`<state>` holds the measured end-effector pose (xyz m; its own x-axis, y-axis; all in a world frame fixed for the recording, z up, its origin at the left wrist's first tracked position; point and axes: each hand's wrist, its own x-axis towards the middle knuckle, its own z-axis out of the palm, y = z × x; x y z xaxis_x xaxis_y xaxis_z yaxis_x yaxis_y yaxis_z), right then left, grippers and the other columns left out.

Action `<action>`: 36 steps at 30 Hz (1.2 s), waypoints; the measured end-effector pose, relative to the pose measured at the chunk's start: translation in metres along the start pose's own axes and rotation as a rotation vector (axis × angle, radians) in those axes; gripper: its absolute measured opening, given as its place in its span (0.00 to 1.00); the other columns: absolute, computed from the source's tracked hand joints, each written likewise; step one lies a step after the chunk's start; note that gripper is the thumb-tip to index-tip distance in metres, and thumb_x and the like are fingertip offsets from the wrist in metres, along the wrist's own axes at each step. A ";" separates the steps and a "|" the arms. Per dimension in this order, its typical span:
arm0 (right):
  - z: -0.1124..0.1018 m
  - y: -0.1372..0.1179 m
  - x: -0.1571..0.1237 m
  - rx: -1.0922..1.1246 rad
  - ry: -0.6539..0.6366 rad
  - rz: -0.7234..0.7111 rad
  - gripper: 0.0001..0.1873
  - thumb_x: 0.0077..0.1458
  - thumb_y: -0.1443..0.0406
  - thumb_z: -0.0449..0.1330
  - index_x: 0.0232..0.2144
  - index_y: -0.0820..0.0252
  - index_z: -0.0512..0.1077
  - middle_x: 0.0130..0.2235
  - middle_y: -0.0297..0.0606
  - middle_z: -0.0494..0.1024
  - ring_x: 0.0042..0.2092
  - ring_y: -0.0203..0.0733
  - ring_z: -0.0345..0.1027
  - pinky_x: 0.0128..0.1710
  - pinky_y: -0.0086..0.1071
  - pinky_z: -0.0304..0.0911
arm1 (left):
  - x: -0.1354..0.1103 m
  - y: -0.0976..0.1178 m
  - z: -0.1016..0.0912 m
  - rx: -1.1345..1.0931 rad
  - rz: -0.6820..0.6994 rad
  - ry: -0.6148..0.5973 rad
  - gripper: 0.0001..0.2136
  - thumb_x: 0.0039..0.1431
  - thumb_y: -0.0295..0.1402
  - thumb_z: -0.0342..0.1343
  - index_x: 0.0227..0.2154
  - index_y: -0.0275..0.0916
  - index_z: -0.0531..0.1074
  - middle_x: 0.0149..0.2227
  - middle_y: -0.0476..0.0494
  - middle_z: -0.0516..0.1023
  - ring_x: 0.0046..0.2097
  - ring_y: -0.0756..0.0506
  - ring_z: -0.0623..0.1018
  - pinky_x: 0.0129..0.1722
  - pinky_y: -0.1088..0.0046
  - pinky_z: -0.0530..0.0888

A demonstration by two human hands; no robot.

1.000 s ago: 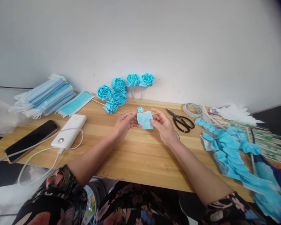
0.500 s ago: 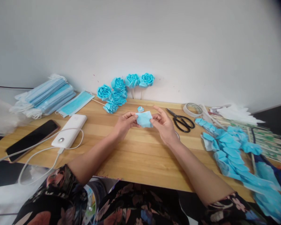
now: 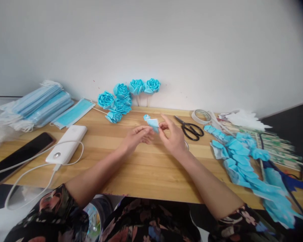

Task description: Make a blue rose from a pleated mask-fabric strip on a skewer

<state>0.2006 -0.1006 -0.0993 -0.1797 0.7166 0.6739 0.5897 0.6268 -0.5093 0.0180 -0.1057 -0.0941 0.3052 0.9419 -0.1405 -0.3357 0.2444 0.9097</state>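
A small light-blue piece of mask fabric (image 3: 154,124) is held up above the table, narrow and folded or tilted. My right hand (image 3: 173,137) pinches its right edge between thumb and fingers, with the index finger raised. At its lower left edge, the thumb and fingers of my left hand (image 3: 137,137) close together on the fabric. Just behind it on the table lies a small folded blue bud (image 3: 146,117). Several blue fabric roses (image 3: 122,104) stand and lie near the wall.
Black-handled scissors (image 3: 192,130) and a tape roll (image 3: 201,116) lie to the right, near crumpled blue fabric strips (image 3: 238,158) and green-white packets (image 3: 277,148). On the left are stacked masks (image 3: 40,104), a single mask (image 3: 74,112), a cabled white power bank (image 3: 67,144) and a phone (image 3: 22,156).
The blue piece has gone from spread flat between both hands to a narrower, folded or tilted shape. My left fingers have shifted to its lower edge. The whole view has moved slightly.
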 end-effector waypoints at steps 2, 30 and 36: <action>0.000 -0.001 -0.001 -0.083 -0.048 -0.077 0.29 0.61 0.70 0.52 0.63 0.50 0.61 0.42 0.37 0.80 0.41 0.42 0.75 0.45 0.40 0.71 | 0.000 -0.001 0.003 -0.100 -0.039 -0.057 0.16 0.52 0.37 0.66 0.42 0.36 0.76 0.44 0.38 0.81 0.41 0.45 0.80 0.41 0.69 0.75; -0.035 0.042 0.020 0.263 0.188 0.456 0.24 0.59 0.60 0.57 0.57 0.54 0.67 0.44 0.41 0.78 0.45 0.43 0.72 0.45 0.39 0.70 | 0.014 0.006 -0.023 0.136 -0.042 0.033 0.14 0.46 0.40 0.67 0.29 0.34 0.75 0.20 0.48 0.74 0.20 0.52 0.69 0.19 0.78 0.59; -0.071 0.056 0.002 0.047 0.073 0.433 0.24 0.58 0.61 0.57 0.56 0.55 0.68 0.43 0.42 0.79 0.44 0.44 0.73 0.45 0.42 0.70 | 0.012 0.003 -0.024 0.488 -0.002 -0.136 0.14 0.46 0.37 0.67 0.35 0.36 0.76 0.17 0.53 0.71 0.18 0.53 0.67 0.19 0.79 0.61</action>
<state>0.2897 -0.0857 -0.0886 0.1328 0.8940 0.4280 0.5614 0.2881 -0.7758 -0.0006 -0.0878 -0.1028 0.4296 0.8950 -0.1201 0.1108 0.0798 0.9906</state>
